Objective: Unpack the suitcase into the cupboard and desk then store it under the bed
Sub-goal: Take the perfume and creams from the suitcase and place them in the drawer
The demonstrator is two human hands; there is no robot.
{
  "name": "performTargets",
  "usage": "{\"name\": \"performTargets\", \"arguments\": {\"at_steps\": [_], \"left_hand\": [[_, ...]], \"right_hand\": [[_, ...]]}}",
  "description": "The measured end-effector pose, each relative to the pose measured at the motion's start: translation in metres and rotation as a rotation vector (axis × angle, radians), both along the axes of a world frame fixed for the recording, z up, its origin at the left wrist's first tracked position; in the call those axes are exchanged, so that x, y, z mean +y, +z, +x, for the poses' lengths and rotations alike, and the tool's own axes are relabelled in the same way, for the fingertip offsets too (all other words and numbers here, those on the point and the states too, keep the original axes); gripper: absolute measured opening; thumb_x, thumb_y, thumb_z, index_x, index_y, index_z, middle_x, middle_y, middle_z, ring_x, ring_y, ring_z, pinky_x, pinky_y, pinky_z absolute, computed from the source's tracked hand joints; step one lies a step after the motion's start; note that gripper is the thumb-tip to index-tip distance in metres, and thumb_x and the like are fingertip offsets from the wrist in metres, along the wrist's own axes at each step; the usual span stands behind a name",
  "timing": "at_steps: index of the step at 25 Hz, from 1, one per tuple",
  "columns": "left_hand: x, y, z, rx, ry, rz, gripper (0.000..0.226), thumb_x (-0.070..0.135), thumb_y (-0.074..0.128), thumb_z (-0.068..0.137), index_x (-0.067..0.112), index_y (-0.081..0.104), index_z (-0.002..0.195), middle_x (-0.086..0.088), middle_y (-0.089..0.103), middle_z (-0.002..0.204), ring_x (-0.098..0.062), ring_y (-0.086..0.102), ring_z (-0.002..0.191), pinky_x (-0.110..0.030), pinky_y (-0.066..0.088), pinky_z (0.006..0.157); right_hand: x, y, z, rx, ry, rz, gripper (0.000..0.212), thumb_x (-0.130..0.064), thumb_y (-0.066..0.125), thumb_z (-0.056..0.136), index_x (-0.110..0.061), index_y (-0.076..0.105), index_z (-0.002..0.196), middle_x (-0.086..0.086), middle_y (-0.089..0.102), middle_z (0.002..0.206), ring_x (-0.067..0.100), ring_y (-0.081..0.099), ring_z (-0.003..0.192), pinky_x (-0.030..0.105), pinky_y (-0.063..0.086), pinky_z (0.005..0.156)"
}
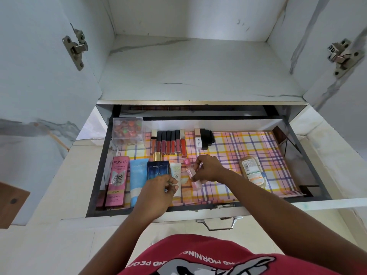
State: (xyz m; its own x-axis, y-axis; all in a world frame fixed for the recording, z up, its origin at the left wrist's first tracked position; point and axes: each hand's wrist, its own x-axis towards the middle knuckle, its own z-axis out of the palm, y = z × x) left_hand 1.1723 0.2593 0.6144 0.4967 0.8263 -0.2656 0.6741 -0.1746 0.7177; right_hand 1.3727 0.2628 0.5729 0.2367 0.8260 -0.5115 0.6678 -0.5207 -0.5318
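A cupboard drawer (309, 163) is pulled out, lined with a pink and yellow checked sheet. My right hand (208, 169) pinches a small pink-capped clear bottle (191, 173) lying on the liner. My left hand (158, 192) hovers with curled fingers over a white tube (176, 172), touching its lower end. To the left lie a blue perfume box (158, 168), a light blue tube (137, 175) and a pink Pond's BB cream box (117, 181). The suitcase is out of view.
A row of red lip glosses (168, 144) and a black item (206, 137) lie at the drawer's back. A clear box of small items (128, 129) stands back left. An orange-labelled bottle (252, 169) lies right. Cupboard doors (39, 76) stand open either side above a shelf (198, 72).
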Motion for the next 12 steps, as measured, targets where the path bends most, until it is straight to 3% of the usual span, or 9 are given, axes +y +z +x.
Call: {"name": "performTargets", "arguments": {"at_steps": [3,7,12], "left_hand": [[0.0,0.0,0.0,-0.001,0.004,0.0,0.022,0.02,0.056,0.093,0.015,0.063,0.112,0.002,0.066,0.105,-0.008,0.059,0.085,-0.018,0.048,0.075],[0.0,0.001,0.0,0.01,0.004,0.004,0.022,0.02,0.056,0.093,0.015,0.063,0.113,0.001,0.066,0.109,-0.009,0.06,0.087,-0.017,0.047,0.075],[0.0,0.003,0.007,0.047,-0.035,0.032,0.021,0.022,0.054,0.093,0.019,0.063,0.112,0.002,0.068,0.104,-0.012,0.063,0.09,-0.032,0.054,0.08]], "right_hand": [[0.002,0.001,-0.006,0.215,-0.187,-0.084,0.029,-0.003,0.081,0.069,-0.005,0.055,0.082,0.009,0.063,0.077,0.017,0.064,0.06,0.027,0.058,0.06],[0.005,0.0,-0.01,0.196,-0.214,-0.133,0.023,-0.003,0.08,0.07,-0.004,0.057,0.073,0.012,0.065,0.072,0.021,0.066,0.064,0.035,0.059,0.073],[0.001,0.012,-0.002,0.203,-0.219,-0.135,0.008,0.001,0.071,0.078,0.005,0.064,0.08,0.02,0.067,0.081,0.019,0.063,0.059,0.034,0.058,0.073]]}}
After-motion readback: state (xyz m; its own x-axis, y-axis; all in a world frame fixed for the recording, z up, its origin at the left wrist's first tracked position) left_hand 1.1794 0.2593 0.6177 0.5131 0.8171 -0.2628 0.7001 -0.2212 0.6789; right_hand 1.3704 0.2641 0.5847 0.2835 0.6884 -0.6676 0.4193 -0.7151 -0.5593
